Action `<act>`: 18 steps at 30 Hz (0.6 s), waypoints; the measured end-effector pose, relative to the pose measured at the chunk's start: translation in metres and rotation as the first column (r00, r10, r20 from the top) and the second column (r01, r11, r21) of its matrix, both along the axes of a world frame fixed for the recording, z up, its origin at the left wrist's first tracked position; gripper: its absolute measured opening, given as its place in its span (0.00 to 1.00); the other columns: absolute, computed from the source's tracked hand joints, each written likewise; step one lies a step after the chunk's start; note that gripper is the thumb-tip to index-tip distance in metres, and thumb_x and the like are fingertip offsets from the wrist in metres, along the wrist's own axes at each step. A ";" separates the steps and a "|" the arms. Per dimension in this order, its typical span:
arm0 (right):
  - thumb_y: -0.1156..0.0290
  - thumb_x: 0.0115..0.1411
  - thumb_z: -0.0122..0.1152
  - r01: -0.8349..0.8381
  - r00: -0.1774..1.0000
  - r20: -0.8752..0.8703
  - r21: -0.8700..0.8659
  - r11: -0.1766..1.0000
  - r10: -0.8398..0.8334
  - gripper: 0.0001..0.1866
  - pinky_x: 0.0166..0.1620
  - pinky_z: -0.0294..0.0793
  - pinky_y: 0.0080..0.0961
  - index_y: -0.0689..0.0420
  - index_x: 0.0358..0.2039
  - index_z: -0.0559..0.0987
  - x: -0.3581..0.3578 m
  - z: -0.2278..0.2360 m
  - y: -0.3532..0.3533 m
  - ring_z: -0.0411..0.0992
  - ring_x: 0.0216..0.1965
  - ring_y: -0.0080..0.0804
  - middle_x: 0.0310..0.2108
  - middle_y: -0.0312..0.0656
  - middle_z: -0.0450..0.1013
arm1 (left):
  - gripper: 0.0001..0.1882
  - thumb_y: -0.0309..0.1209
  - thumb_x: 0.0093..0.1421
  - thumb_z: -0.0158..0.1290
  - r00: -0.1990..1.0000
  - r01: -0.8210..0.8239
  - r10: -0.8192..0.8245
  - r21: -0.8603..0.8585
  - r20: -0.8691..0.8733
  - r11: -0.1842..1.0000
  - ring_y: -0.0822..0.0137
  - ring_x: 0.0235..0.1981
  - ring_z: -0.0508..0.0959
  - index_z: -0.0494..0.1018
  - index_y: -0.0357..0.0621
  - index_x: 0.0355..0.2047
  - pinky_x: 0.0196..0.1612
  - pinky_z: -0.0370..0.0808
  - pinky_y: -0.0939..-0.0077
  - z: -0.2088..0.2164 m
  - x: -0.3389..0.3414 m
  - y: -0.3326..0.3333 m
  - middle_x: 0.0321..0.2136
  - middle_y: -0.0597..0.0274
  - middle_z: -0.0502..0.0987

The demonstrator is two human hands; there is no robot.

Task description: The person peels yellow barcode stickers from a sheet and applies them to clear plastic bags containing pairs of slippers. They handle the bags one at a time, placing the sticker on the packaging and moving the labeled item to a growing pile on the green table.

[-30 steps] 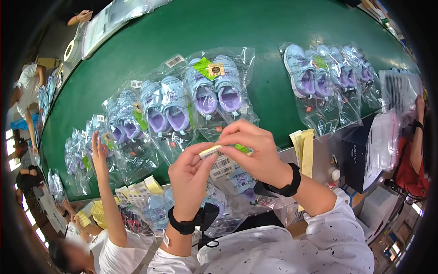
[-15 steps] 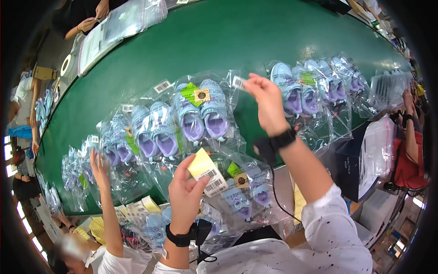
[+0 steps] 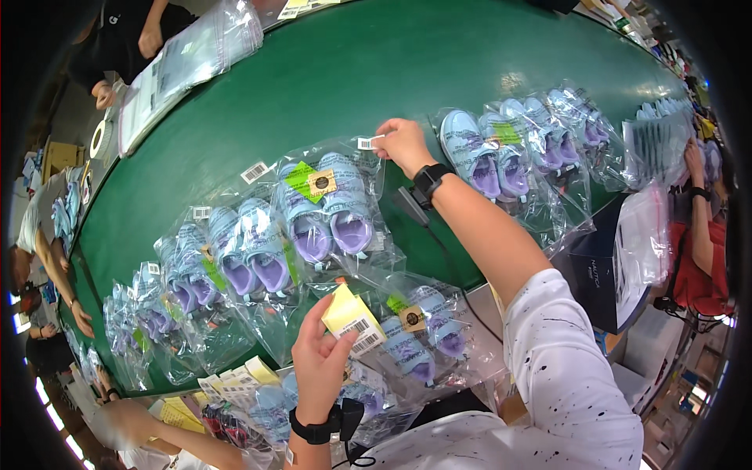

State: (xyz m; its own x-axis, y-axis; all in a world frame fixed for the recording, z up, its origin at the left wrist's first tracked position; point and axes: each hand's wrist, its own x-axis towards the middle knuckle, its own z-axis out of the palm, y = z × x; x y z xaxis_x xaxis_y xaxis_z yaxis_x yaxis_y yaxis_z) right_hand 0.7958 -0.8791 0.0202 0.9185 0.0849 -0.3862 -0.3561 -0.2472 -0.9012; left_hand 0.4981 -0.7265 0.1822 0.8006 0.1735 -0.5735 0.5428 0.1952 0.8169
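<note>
My left hand (image 3: 319, 362) pinches a yellow-backed sheet of white barcode labels (image 3: 362, 335) between thumb and fingers, low in front of me. Stretched out ahead, my right hand (image 3: 404, 146) has its fingertips closed on a small white barcode label (image 3: 366, 143). That label is at the upper right corner of a clear plastic bag (image 3: 376, 184) holding light blue shoes (image 3: 346, 192) with lilac linings. Whether it is stuck down I cannot tell. A green tag (image 3: 300, 182) and a tan square tag (image 3: 322, 182) show on this pair. Another bagged pair (image 3: 411, 345) lies beside the label sheet.
More bagged shoes (image 3: 241, 243) run left along the green table (image 3: 376, 70), some with barcode labels; others (image 3: 509, 153) lie right. A dark blue box (image 3: 599, 274) stands at the right edge. Stacked clear bags (image 3: 188, 74) lie far left. Co-workers' arms (image 3: 701, 188) reach in around the table.
My right hand has moved left and slightly nearer the bag's corner with the label. The bagged shoes appear shifted left in view. A co-worker's hand at the left has withdrawn from the bags.
</note>
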 end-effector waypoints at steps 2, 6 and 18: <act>0.78 0.50 0.67 -0.006 0.997 0.076 0.094 0.996 -0.002 0.29 0.31 0.78 0.23 0.63 0.54 0.71 -0.009 0.016 -0.020 0.77 0.28 0.28 0.30 0.42 0.78 | 0.31 0.12 0.57 0.52 0.999 -0.016 0.018 -0.042 0.030 0.999 0.67 0.46 0.78 0.59 0.32 0.61 0.46 0.77 0.80 0.001 0.000 -0.001 0.53 0.46 0.72; 0.73 0.56 0.65 0.051 0.903 0.428 -0.035 0.998 -0.031 0.33 0.47 0.74 0.28 0.63 0.61 0.65 -0.021 0.054 -0.115 0.75 0.43 0.30 0.41 0.47 0.77 | 0.28 0.15 0.59 0.52 0.994 -0.063 0.065 -0.023 0.086 0.998 0.69 0.41 0.80 0.60 0.33 0.60 0.38 0.76 0.82 0.011 -0.004 -0.007 0.45 0.49 0.77; 0.78 0.50 0.64 -0.011 0.983 0.177 -0.173 0.985 0.042 0.32 0.49 0.73 0.27 0.51 0.59 0.72 -0.082 0.011 -0.142 0.73 0.49 0.37 0.55 0.47 0.71 | 0.19 0.17 0.62 0.52 0.999 -0.048 0.048 -0.080 0.007 0.996 0.71 0.45 0.78 0.68 0.31 0.54 0.47 0.75 0.80 0.000 -0.020 -0.025 0.45 0.53 0.77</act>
